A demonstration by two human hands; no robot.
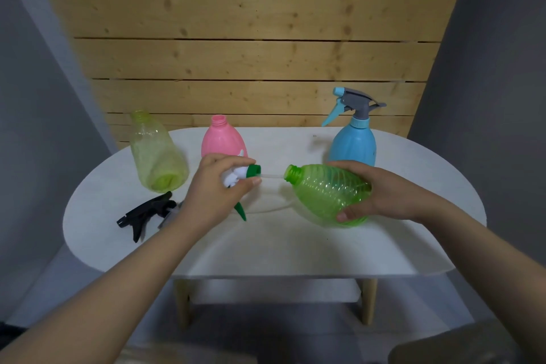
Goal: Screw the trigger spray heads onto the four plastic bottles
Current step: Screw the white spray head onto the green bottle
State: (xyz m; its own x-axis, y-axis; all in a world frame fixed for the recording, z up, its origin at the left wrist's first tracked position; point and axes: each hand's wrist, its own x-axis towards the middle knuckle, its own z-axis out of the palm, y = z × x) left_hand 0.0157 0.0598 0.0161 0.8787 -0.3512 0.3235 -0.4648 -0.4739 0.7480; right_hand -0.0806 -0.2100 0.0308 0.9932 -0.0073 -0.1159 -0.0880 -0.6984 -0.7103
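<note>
Left hand grips the green-and-white spray head above the bench, collar facing right. Its tube reaches the mouth of the green bottle, held tilted in the closed right hand; clear bench lies below both hands.

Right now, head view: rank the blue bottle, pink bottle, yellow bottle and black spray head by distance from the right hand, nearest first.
1. Blue bottle: upright just behind the right hand, spray head already on.
2. Pink bottle: back centre, partly behind the left hand.
3. Yellow bottle and black spray head: both far left, too close to call.
</note>
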